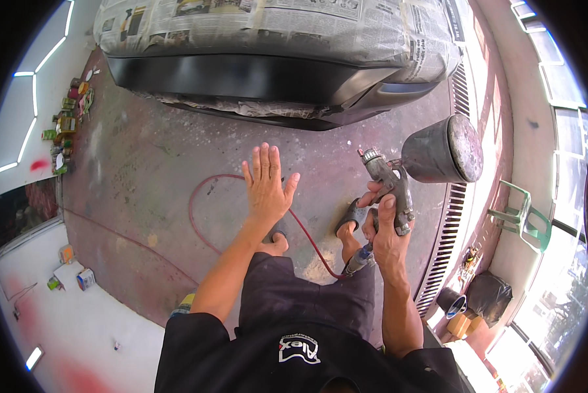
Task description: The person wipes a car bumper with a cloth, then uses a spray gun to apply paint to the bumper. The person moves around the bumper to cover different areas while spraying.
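With the right hand [389, 229] clamped around the spray gun [391, 181], held apart from the black car bumper [241, 77], and the left hand [269, 187] empty, fingers spread. Apparently masked already with newspaper [274, 26] and dark along the visible face; impossible to judge any remaining coats. Beware the red hose [311, 242] looped near the feet [349, 223], a likely snag. Farther out, see cans [66, 124] at left, a green chair [525, 204] at right.

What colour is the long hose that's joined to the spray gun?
The hose is dark red. It shows best in the head view.
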A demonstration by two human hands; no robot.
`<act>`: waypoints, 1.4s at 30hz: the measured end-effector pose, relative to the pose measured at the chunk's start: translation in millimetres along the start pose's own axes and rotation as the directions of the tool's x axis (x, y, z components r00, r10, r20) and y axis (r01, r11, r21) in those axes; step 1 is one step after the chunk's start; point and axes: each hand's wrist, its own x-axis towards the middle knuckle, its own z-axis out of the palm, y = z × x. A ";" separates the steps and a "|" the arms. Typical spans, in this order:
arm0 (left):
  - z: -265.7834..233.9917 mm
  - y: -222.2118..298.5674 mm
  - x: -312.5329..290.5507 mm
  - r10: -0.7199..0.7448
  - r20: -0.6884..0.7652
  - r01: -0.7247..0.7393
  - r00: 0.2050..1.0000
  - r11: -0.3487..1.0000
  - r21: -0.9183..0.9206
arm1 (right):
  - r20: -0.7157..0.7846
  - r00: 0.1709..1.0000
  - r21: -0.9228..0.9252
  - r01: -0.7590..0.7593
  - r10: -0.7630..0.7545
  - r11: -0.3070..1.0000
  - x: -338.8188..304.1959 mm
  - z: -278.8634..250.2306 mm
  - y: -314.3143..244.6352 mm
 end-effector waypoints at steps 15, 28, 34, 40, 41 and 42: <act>184.5 64.2 101.4 0.502 -0.114 -0.474 0.857 0.856 0.206 | 0.001 0.933 -0.003 0.359 -0.359 0.933 127.3 -87.6 185.6; 245.6 63.9 115.7 0.648 -0.285 -0.557 0.706 0.757 0.341 | -0.298 0.854 0.096 0.470 -0.425 0.877 141.3 -89.2 228.3; 203.8 17.9 100.4 -0.154 -0.380 -0.321 0.912 0.308 -0.895 | -0.256 0.889 0.129 0.421 -0.380 0.898 111.6 -63.6 228.0; 131.0 -19.8 128.8 -0.375 -0.222 -0.371 0.900 -0.393 -0.841 | -0.158 0.889 -0.018 0.433 -0.431 0.901 93.0 -41.5 230.1; 125.7 -16.7 132.1 -0.368 -0.207 -0.366 0.906 -0.438 -0.821 | -0.153 0.889 -0.011 0.435 -0.431 0.900 89.7 -38.7 229.0; 126.8 -12.1 135.9 -0.361 -0.187 -0.355 0.914 -0.488 -0.797 | -0.145 0.888 -0.021 0.438 -0.436 0.899 89.6 -37.8 231.6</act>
